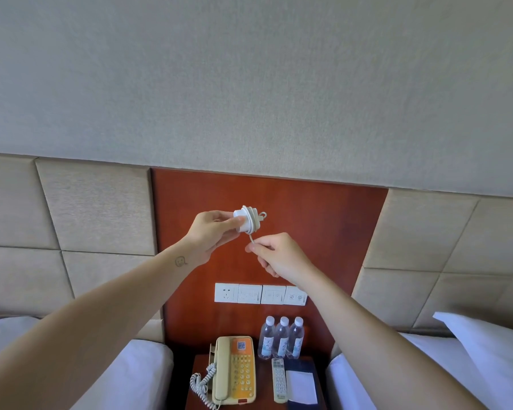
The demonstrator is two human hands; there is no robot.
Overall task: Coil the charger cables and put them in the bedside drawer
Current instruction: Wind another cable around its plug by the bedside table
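My left hand holds a white charger plug up in front of the red wooden wall panel. White cable is wound in several turns around the plug, and a small loop sticks out on its right side. A short free length of the cable runs down from the plug to my right hand, which pinches it between thumb and fingers just below. The bedside table stands far below both hands. Its drawer is out of sight.
On the bedside table lie a beige telephone with a coiled cord, three water bottles, a remote control and a notepad in a dark folder. A row of wall sockets and switches sits above. Beds flank both sides.
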